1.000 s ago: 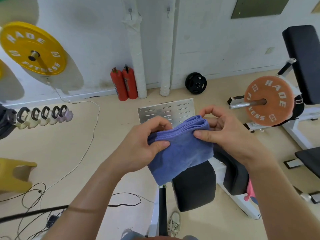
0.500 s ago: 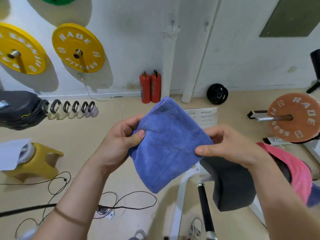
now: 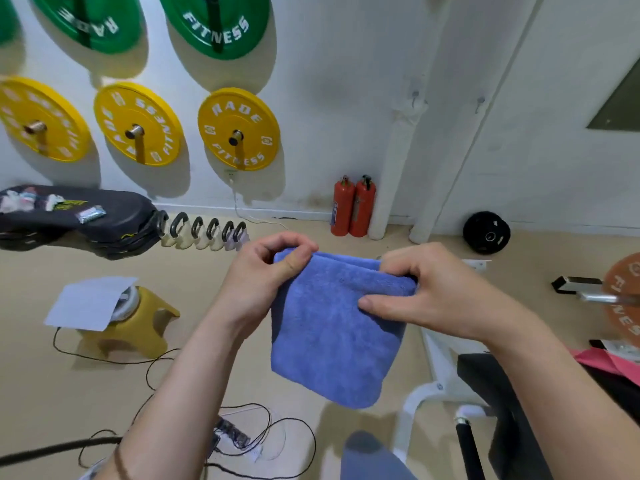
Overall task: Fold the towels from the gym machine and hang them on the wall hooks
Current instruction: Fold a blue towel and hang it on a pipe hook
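Wall hooks [image 3: 414, 97] lie above, beyond the grip; left hand [image 3: 263, 289] and right hand [image 3: 433, 299] pinch the blue towel [image 3: 332, 341] hanging below.

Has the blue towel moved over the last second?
Yes. The blue towel was right of the red fire extinguishers; now it hangs just below them, so it shifted left in view, though the camera turned too.

One head-worn view — looking forward and down, close over the hands, wall [image 3: 346, 98] beyond.
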Demonstrator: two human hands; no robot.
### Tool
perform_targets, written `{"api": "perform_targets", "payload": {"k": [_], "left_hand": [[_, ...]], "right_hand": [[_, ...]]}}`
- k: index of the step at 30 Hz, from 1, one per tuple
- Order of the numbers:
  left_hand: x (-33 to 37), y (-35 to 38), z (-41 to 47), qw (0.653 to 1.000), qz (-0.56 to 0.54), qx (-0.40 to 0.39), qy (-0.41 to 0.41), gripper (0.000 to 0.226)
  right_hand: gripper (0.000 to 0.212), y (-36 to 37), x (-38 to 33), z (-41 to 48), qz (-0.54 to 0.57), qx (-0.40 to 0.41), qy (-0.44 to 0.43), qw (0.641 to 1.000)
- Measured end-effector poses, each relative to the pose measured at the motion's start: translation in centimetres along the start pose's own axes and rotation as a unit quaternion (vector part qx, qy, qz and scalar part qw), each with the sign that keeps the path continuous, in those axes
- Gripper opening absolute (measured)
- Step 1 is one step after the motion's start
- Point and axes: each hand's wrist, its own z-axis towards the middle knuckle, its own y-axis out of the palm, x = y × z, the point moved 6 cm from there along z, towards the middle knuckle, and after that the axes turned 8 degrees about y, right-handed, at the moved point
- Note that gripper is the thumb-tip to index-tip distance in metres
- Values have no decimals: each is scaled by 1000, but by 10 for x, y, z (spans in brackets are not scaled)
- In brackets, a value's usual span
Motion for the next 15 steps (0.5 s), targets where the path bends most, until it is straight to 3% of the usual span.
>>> {"api": "perform_targets", "payload": {"k": [4, 7, 9, 12, 15], "left_hand": [[16, -11, 24, 988, 135, 39, 65, 22], [17, -7, 45, 974, 221, -20, 40, 20], [13, -2, 61, 962, 253, -102, 6, 22], [6, 10, 89, 935, 298, -194, -12, 20], [-4, 28, 130, 901, 363, -235, 14, 17]], "right_hand": [[54, -2, 17, 10, -109, -53, 52, 991], [42, -12, 31, 20, -100, -77, 66, 990], [40, -23, 40, 30, -7, -44, 55, 998], [57, -38, 65, 55, 92, 34, 42, 994], [59, -56, 100, 85, 68, 86, 59, 992]]}}
